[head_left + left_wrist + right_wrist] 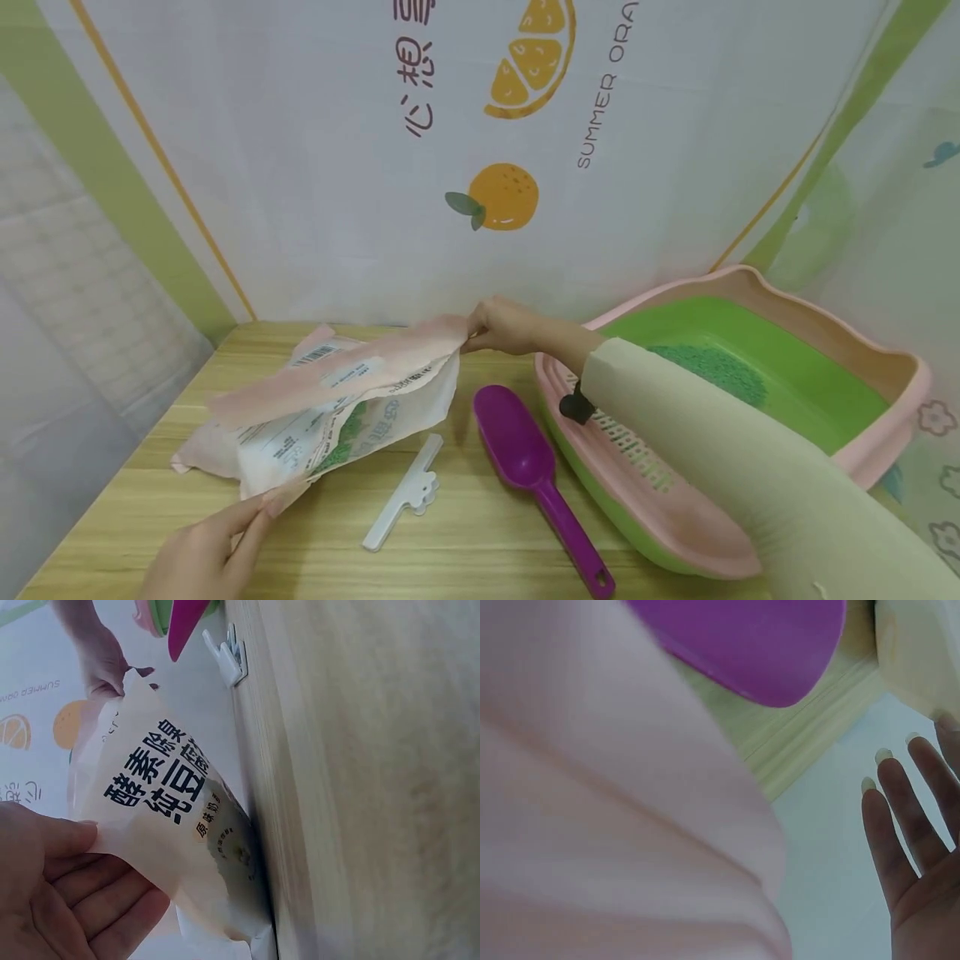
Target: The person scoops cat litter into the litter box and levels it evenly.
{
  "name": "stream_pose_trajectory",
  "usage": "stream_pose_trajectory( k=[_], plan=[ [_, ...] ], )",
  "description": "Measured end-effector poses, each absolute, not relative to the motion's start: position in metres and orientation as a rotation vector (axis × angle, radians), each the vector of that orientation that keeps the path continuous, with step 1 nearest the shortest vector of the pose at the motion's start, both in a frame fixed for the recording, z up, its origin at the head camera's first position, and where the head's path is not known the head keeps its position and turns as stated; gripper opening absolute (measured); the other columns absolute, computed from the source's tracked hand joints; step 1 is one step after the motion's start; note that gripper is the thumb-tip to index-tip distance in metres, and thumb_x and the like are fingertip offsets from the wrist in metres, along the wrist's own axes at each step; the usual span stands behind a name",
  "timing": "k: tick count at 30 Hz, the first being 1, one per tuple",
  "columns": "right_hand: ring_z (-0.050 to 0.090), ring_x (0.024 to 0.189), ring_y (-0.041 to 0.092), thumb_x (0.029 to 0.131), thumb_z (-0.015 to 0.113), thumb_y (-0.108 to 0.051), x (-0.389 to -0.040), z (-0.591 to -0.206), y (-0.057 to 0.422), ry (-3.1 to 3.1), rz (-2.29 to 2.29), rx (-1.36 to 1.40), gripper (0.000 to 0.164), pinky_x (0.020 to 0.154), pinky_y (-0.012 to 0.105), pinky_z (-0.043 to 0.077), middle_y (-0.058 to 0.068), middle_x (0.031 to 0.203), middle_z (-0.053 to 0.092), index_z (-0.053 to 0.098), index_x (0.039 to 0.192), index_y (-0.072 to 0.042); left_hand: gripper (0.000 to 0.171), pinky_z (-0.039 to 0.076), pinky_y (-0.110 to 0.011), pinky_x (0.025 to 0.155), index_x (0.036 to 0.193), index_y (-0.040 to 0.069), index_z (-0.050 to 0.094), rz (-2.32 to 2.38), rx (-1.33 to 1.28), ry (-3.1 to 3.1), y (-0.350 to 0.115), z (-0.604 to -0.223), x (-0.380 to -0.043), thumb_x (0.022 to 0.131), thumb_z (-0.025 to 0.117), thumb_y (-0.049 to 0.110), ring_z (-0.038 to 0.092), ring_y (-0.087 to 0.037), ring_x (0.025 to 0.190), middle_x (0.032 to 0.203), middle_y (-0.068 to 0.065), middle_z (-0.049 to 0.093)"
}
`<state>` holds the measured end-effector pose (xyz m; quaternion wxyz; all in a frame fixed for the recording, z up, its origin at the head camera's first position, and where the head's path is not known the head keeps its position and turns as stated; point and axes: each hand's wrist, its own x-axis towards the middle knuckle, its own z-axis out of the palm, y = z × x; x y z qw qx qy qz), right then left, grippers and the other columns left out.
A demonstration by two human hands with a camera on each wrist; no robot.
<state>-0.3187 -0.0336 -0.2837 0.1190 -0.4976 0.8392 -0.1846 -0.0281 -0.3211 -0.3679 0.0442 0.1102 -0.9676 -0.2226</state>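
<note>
A pale pink and white printed bag point(427, 404) lies on its side with its mouth spread apart, green granules point(347, 435) showing inside. My left hand point(206, 546) pinches the near corner of the mouth between thumb and fingers. At the far corner, my right hand point(506, 325) pinches the rim. Large dark characters cover the side of the bag point(169, 795) in the left wrist view. From the right wrist, several fingers of the right hand point(922, 847) stretch out beside the bag's edge point(911, 660).
A white sealing clip point(405, 496) lies in front of the bag. Right of it rests a purple scoop point(517, 442). A green litter tray with a pink rim point(885, 408) and slotted ledge stands at the right, partly behind my right sleeve point(720, 467), with green granules point(708, 371) inside. A printed curtain point(337, 208) hangs behind.
</note>
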Motion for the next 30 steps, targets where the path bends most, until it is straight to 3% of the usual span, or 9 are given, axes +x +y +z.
stream_pose_trajectory(
  k=[5,10,12,14,18,23,30],
  plan=[
    [0.075,0.082,0.015,0.096,0.070,-0.012,-0.318,-0.283,-0.037,2.358,-0.665,-1.338,0.010,0.069,0.029,0.060,0.007,0.094,0.076,0.078,0.099,-0.007,0.037,0.036,-0.025,0.054,0.127,-0.004,0.066,-0.717,0.350,-2.973,-0.325,-0.366,-0.028,0.105,0.055,0.023,0.034,-0.009,0.046,0.053,0.002,0.041],
    [0.074,0.104,0.021,0.097,0.069,-0.012,-0.317,-0.285,-0.044,2.260,-0.772,-1.192,0.017,0.076,0.032,0.062,0.011,0.116,0.075,0.076,0.110,-0.005,0.038,0.038,-0.025,0.055,0.126,-0.007,0.065,-0.717,0.346,-2.971,-0.329,-0.365,-0.027,0.107,0.053,0.023,0.036,-0.008,0.048,0.054,0.003,0.043],
    [0.071,0.105,0.020,0.097,0.068,-0.011,-0.318,-0.286,-0.045,2.229,-0.819,-1.139,0.018,0.078,0.034,0.062,0.012,0.115,0.075,0.076,0.111,-0.004,0.038,0.040,-0.026,0.056,0.126,-0.006,0.065,-0.727,0.352,-2.969,-0.331,-0.367,-0.028,0.107,0.052,0.024,0.040,-0.008,0.052,0.055,0.002,0.045],
    [0.069,0.102,0.019,0.098,0.067,-0.011,-0.318,-0.287,-0.045,2.216,-0.856,-1.094,0.017,0.080,0.034,0.061,0.012,0.112,0.075,0.076,0.110,-0.003,0.037,0.046,-0.029,0.058,0.125,-0.006,0.066,-0.742,0.351,-2.947,-0.333,-0.369,-0.028,0.106,0.054,0.023,0.049,-0.009,0.056,0.059,-0.002,0.055],
    [0.069,0.103,0.025,0.100,0.064,-0.011,-0.319,-0.287,-0.043,2.200,-0.909,-1.019,0.017,0.082,0.035,0.061,0.011,0.105,0.074,0.075,0.109,-0.001,0.038,0.056,-0.042,0.066,0.124,-0.009,0.065,-0.786,0.372,-2.918,-0.338,-0.373,-0.027,0.106,0.054,0.023,0.062,-0.016,0.068,0.087,-0.021,0.075],
    [0.066,0.116,0.039,0.102,0.061,-0.013,-0.321,-0.289,-0.043,2.170,-0.948,-0.963,0.022,0.084,0.035,0.060,0.011,0.114,0.074,0.073,0.116,-0.002,0.043,0.058,-0.041,0.067,0.124,-0.011,0.064,-0.821,0.413,-2.884,-0.342,-0.379,-0.027,0.107,0.051,0.026,0.060,-0.014,0.067,0.094,-0.025,0.075],
    [0.071,0.110,0.032,0.103,0.060,-0.015,-0.321,-0.289,-0.049,2.180,-0.986,-0.926,0.026,0.088,0.038,0.060,0.015,0.121,0.072,0.071,0.122,-0.002,0.036,0.058,-0.039,0.064,0.115,-0.009,0.071,-0.778,0.430,-2.764,-0.342,-0.382,-0.025,0.103,0.060,0.023,0.071,-0.020,0.073,0.102,-0.028,0.074]
  ],
)
